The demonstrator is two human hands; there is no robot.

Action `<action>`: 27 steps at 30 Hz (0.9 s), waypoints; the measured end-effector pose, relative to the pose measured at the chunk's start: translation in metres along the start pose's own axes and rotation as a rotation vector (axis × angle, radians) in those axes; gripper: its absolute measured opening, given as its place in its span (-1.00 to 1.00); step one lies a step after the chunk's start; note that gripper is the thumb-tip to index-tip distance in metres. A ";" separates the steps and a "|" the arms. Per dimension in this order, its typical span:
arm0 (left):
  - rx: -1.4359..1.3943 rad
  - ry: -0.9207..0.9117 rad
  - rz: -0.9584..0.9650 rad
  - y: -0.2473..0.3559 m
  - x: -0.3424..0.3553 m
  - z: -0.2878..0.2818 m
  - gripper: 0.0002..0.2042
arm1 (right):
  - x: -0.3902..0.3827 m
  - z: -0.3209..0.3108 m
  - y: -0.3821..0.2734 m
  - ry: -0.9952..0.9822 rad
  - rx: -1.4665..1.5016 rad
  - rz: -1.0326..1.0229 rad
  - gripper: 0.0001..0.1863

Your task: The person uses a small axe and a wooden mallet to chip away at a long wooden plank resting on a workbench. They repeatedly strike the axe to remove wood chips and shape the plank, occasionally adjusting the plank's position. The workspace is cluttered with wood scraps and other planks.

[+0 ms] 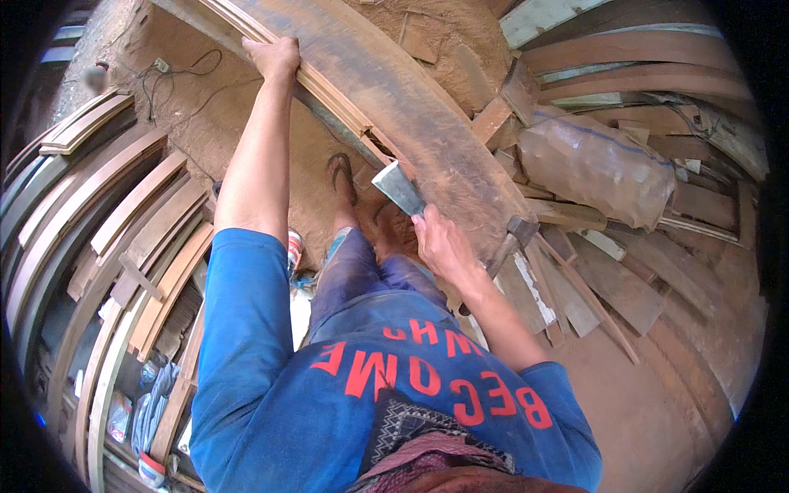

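Note:
My left hand [275,57] grips a long grooved wooden strip [325,86] lying along the near edge of a wide, dusty board [419,107]. The strip has a notched, broken-looking section [378,141] near its right end. My right hand [437,242] is closed on a grey, wide-ended tool [396,187] with a pale tip, held just below that notched section. A hammer-like tool with a dark metal head [521,230] sits at the board's right end, to the right of my right hand.
Stacked wooden planks [123,189] fill the left side, and loose cables [164,70] cross the sawdust-covered floor [197,99]. At right lie a large dusty wrapped bundle [596,164], more boards [625,62] and offcuts [608,287]. My sandalled feet [341,177] are below the board.

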State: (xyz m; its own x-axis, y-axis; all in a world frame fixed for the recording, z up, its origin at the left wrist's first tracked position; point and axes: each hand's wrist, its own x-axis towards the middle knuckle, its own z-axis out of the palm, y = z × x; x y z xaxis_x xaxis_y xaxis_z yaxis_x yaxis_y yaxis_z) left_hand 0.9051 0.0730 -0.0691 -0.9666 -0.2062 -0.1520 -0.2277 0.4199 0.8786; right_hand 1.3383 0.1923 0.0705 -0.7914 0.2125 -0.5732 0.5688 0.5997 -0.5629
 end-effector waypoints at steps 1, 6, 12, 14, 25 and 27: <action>0.025 0.002 -0.006 0.001 -0.001 0.001 -0.01 | 0.004 -0.004 -0.004 -0.017 0.002 -0.001 -0.63; 0.029 0.129 0.092 -0.023 0.015 0.006 -0.20 | 0.003 -0.012 -0.008 -0.087 -0.010 0.016 -0.60; 0.087 0.142 0.098 -0.008 0.004 0.003 -0.24 | 0.008 -0.012 -0.015 0.005 0.036 0.007 -0.55; 0.054 0.135 0.117 -0.013 0.003 0.004 -0.24 | -0.001 -0.004 -0.007 0.073 0.066 -0.038 -0.46; -0.016 -0.014 0.069 -0.017 0.006 0.001 -0.01 | 0.006 -0.007 -0.016 0.018 0.008 -0.083 -0.41; -0.007 0.003 0.076 -0.013 0.009 -0.002 -0.01 | 0.007 -0.006 -0.015 0.039 0.014 -0.103 -0.42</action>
State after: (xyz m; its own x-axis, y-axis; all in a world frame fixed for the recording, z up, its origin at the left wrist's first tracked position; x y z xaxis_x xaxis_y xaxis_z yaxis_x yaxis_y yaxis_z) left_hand 0.8996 0.0638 -0.0812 -0.9807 -0.1770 -0.0830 -0.1526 0.4281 0.8908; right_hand 1.3231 0.1894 0.0790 -0.8539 0.1803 -0.4881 0.4865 0.6095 -0.6260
